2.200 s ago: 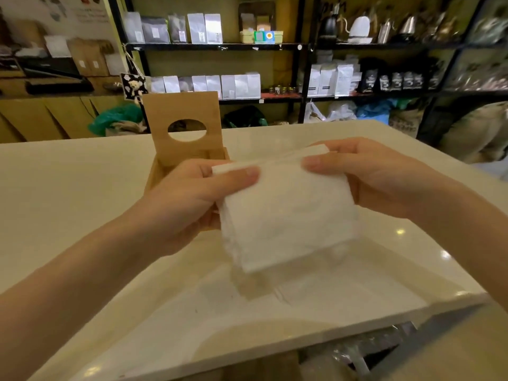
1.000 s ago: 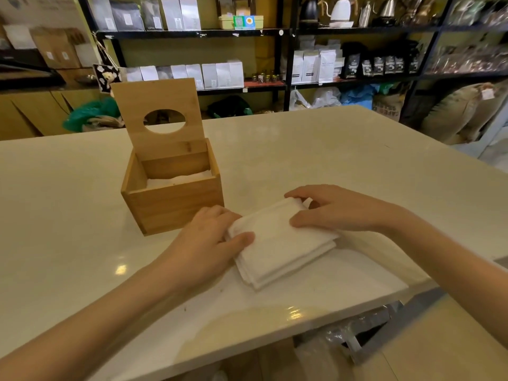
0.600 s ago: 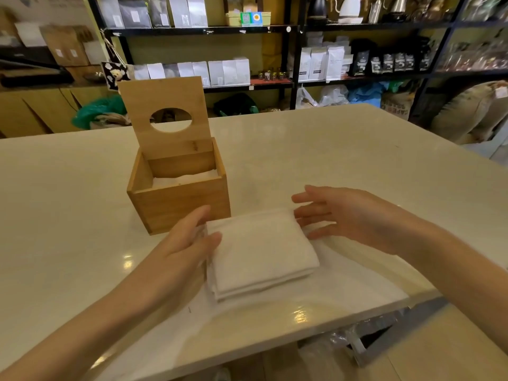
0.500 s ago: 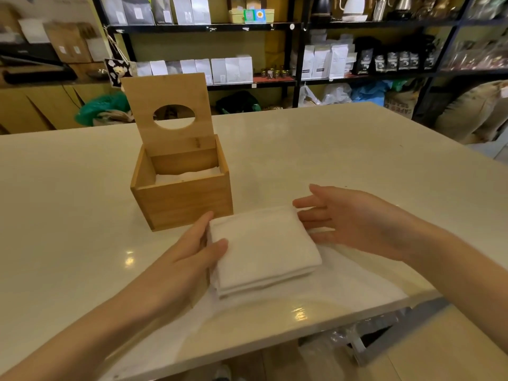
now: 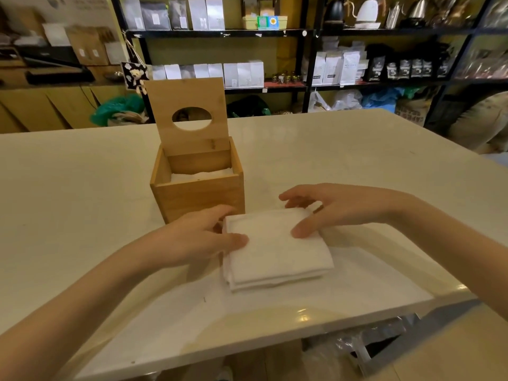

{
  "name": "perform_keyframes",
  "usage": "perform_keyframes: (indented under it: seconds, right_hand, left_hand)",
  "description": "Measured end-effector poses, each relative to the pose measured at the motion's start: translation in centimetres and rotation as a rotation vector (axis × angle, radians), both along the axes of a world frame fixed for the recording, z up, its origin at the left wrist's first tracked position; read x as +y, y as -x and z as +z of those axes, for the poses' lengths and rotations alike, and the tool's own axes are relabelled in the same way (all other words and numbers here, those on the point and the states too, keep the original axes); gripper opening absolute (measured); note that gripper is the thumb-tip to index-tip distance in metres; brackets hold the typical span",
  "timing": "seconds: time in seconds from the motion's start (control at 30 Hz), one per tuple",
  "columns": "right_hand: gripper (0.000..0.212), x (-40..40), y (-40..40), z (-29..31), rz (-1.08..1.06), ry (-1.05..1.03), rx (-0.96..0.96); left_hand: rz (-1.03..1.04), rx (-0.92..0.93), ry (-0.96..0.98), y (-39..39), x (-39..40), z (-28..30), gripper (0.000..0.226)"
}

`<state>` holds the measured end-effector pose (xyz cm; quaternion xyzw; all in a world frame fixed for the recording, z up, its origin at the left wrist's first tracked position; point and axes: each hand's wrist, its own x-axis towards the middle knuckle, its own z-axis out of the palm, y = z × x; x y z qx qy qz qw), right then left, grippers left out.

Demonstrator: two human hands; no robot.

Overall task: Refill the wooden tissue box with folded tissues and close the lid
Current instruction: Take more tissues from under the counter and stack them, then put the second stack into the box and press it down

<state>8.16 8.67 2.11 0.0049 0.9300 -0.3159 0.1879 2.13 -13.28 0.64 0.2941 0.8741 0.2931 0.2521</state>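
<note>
Folded tissue stack point(image 5: 276, 250) flat on white countertop point(image 5: 82, 204), just in front of wooden tissue box point(image 5: 199, 196). Change vs ~0.5 s ago: right hand point(image 5: 338, 207) was off the stack, now thumb on top, fingers at far edge. Left hand point(image 5: 198, 237) pinches left edge. Both gripping, so lift into box looks next. Lid point(image 5: 189, 114) upright, some tissues already inside. Bkgd: shelves point(image 5: 220, 33) w/ white bags.

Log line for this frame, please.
left hand and right hand: gripping folded tissues | stack: on table | wooden tissue box: lid upright
</note>
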Motion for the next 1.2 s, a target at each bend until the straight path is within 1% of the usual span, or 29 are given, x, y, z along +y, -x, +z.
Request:
perform_keyframes:
  seconds: [0.07, 0.13, 0.27, 0.4, 0.5, 0.6, 0.67, 0.77, 0.83, 0.97, 1.0, 1.1, 1.13, 1.2]
  right_hand:
    - [0.068, -0.2, 0.7, 0.2, 0.055, -0.09, -0.03]
    - [0.068, -0.6, 1.2, 0.5, 0.076, -0.123, -0.064]
    - [0.052, -1.0, 1.9, 0.7, 0.089, -0.106, -0.099]
    - [0.037, -0.8, 2.1, 0.7, 0.091, -0.127, -0.109]
    - [0.036, -0.5, 2.1, 0.6, 0.101, -0.112, -0.1]
    - [0.037, -0.2, 1.8, 0.9, 0.125, -0.034, -0.055]
    - [0.038, -0.1, 1.7, 1.3, 0.157, 0.028, -0.013]
    - [0.031, 0.2, 1.6, 2.4, 0.152, 0.139, 0.057]
    - [0.034, 0.2, 1.8, 3.7, 0.132, 0.23, 0.103]
    - [0.041, -0.5, 2.8, 6.1, 0.05, 0.459, 0.167]
    - [0.044, -0.7, 3.3, 6.4, 0.007, 0.52, 0.163]
    - [0.052, -1.8, 5.3, 6.6, -0.09, 0.62, 0.129]
    - [0.05, -2.1, 6.1, 6.4, -0.119, 0.642, 0.117]
    - [0.045, -2.6, 7.6, 6.0, -0.167, 0.66, 0.082]
  left_hand:
    - [-0.019, 0.035, 0.04, 0.4, 0.5, 0.0, 0.054]
    - [-0.037, 0.034, 0.064, 0.7, 0.8, 0.0, 0.046]
    - [-0.078, -0.069, 0.08, 1.1, 1.2, 0.0, 0.04]
    - [-0.089, -0.116, 0.086, 1.6, 1.4, 0.2, 0.035]
    - [-0.094, -0.13, 0.074, 1.7, 1.3, 0.2, 0.033]
    - [-0.064, -0.138, -0.002, 1.5, 0.9, 0.2, 0.031]
    - [-0.028, -0.144, -0.077, 1.2, 0.5, 0.6, 0.035]
    - [0.057, -0.172, -0.258, 0.9, -0.3, 1.7, 0.044]
    - [0.108, -0.197, -0.401, 0.8, -1.0, 2.9, 0.05]
    - [0.194, -0.235, -0.607, 1.7, -2.6, 5.2, 0.043]
    - [0.221, -0.231, -0.635, 2.2, -3.0, 5.6, 0.041]
    - [0.298, -0.193, -0.653, 4.0, -3.9, 6.3, 0.049]
    - [0.325, -0.178, -0.64, 4.6, -4.1, 6.4, 0.049]
    - [0.37, -0.183, -0.624, 5.6, -4.3, 6.6, 0.039]
